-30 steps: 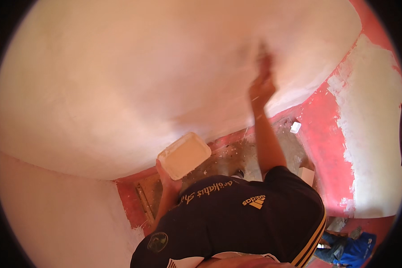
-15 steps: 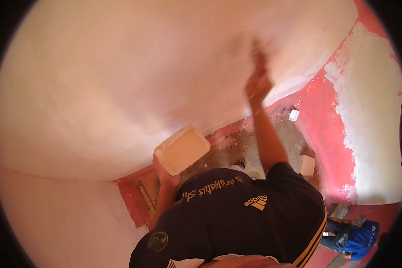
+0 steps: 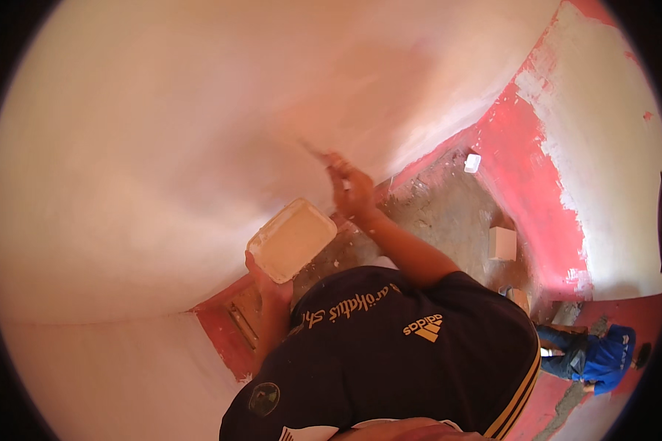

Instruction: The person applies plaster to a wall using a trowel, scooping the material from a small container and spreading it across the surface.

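Observation:
My left hand (image 3: 267,278) grips a pale rectangular tub (image 3: 293,239) at its near-left end; the tub holds a smooth beige substance and has smeared rims. Above and right of it, my right hand (image 3: 351,189) is closed around a thin tool (image 3: 314,148), whose far end is blurred against the pale wall (image 3: 162,140), so I cannot tell its exact kind. The tool points up and left over the wall surface, where shadows fall around it.
A small white container (image 3: 472,163) and a beige box (image 3: 502,242) lie on the stained floor (image 3: 449,213) by a red wall band (image 3: 522,176) with pale patches. Planks (image 3: 239,320) lie lower left. A co-worker in blue (image 3: 607,356) is at the lower right.
My right hand has swept down and left from high on the wall, nearer the tub. The tub has risen slightly in view. The co-worker appears higher and farther right.

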Available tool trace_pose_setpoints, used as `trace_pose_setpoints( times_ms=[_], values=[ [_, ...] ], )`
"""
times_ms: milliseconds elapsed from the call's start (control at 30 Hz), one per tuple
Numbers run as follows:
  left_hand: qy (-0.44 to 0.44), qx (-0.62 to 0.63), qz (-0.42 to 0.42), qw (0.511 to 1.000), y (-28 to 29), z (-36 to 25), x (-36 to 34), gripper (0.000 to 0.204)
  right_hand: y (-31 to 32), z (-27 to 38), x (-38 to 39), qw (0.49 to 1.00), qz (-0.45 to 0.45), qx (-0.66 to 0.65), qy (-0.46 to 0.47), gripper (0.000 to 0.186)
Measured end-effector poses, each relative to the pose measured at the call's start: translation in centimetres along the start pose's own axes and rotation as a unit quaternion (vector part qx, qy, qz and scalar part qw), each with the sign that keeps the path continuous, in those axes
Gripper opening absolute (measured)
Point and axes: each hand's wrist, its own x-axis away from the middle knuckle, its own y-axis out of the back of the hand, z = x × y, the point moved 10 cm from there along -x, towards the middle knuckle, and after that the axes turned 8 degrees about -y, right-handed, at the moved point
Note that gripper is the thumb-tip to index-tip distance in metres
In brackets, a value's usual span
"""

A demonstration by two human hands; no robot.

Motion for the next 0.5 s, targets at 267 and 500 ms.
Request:
trace_pose_setpoints(
  times_ms=[267,500],
  values=[
    [-0.111,-0.079,0.168,0.976,-3.2,-0.9,0.6,0.067,12.1,-7.5,1.2,0.958,-0.162,-0.123,-0.204,0.024],
    [0.006,-0.022,0.048,0.999,-4.0,0.4,1.5,0.065,11.3,-4.6,2.7,0.973,-0.068,-0.103,-0.194,0.019]
  ],
)
